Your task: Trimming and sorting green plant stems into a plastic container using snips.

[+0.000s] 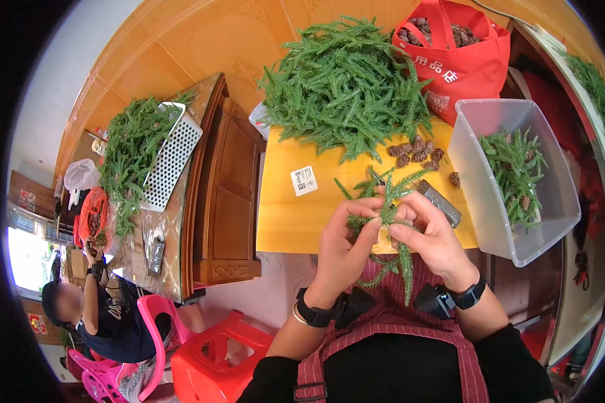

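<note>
Both hands meet over the near edge of the yellow tabletop point(289, 221), pinching a green artificial pine sprig point(405, 263). My left hand point(348, 243) has thumb and fingertips closed on its middle from the left. From the right, my right hand point(438, 243) grips the same spot with thumb and forefinger. Needled branches spread above and below the fingers; whatever lies between the fingertips is too small to make out. Beyond the hands sit several small brown pine cones point(420, 150) and a big heap of green pine sprigs point(346, 91). A dark flat strip or packet point(439, 203) lies beside my right hand.
At the right stands a clear plastic bin point(467, 161) with sprigs and cones inside. A red bag point(477, 70) of pine cones is behind it. To the left, another table point(171, 252) bears greenery and a white perforated basket point(171, 161); a seated person and a red stool point(212, 349) are nearby.
</note>
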Demonstrator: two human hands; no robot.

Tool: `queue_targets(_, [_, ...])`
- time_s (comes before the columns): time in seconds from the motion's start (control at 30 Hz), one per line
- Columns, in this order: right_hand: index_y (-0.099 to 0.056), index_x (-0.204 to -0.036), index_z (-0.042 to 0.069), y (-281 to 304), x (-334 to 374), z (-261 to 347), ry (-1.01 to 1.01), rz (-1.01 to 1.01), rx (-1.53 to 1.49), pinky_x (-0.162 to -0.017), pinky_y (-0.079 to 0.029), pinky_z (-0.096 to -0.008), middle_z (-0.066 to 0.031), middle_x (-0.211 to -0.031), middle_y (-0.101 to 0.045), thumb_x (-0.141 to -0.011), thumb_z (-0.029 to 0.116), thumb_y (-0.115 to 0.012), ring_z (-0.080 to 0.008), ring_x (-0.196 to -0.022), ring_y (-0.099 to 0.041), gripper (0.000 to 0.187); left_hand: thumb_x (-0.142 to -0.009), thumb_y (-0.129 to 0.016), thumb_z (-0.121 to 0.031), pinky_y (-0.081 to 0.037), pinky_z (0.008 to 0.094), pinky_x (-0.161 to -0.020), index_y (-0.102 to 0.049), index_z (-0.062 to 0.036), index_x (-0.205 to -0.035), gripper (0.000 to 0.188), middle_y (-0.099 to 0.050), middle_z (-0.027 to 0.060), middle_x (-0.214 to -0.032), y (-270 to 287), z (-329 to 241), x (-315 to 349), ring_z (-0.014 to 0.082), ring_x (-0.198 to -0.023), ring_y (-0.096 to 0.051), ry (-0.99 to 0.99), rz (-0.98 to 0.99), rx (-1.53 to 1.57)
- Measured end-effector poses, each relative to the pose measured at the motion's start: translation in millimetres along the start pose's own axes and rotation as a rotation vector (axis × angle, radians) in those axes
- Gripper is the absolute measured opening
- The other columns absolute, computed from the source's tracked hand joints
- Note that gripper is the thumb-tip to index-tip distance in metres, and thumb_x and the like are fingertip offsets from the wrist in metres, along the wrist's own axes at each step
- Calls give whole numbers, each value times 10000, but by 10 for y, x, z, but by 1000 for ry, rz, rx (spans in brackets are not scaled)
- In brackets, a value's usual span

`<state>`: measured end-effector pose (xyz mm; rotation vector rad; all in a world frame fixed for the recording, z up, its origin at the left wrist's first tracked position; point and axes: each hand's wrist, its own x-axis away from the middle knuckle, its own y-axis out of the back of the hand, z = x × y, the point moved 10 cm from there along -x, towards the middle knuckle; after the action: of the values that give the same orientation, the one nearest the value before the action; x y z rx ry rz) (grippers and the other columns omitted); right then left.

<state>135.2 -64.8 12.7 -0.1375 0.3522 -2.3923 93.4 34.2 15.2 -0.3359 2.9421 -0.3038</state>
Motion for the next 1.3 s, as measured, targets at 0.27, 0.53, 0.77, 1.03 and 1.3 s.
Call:
queue_targets(0.27, [-470,-1075,25,25,-29,-93,-21,-4,-78,-649,-437,-220,-14,-881,-556,-832,57,-554,-77,-788,-527,259,-854,-501,7,-426,214,-731,-448,-10,-937,100,-536,118,-1091,-28,14,8,101,-914,-518,-46,39,26])
queue_targets(0.53, [-486,-1054,21,37,-7,-307,-240,-79,-563,-648,-460,-220,-46,-901,-581,-885,152,-501,-99,-757,-559,215,-850,-505,0,-416,188,-642,-443,-25,-942,114,-535,116,-1100,20,36,15,58,-804,-503,-14,-3,73])
queue_targets(0.77, [-571,-924,42,116,-45,-499,-288,-37,-421,-611,-446,-209,-40,-886,-597,-857,130,-545,-104,-723,-565,114,-851,-506,3,-424,189,-634,-440,-24,-940,114,-536,109,-1090,-2,43,55,63,-776,-512,5,15,44])
queue_targets(1.03, [-573,-837,47,145,-97,-529,-298,-53,-256,-663,-452,-247,-25,-830,-592,-866,151,-527,-96,-764,-552,118,-853,-508,-3,-413,203,-620,-464,-13,-925,85,-545,79,-959,-70,36,52,72,-695,-487,16,59,80])
queue_targets(1.3, [-537,-1011,11,48,26,-106,-79,-49,-132,-666,-394,-183,25,-854,-541,-821,62,-582,-44,-750,-495,202,-856,-519,-14,-420,182,-618,-485,-17,-964,113,-536,24,-900,-2,74,28,51,-716,-497,25,15,0])
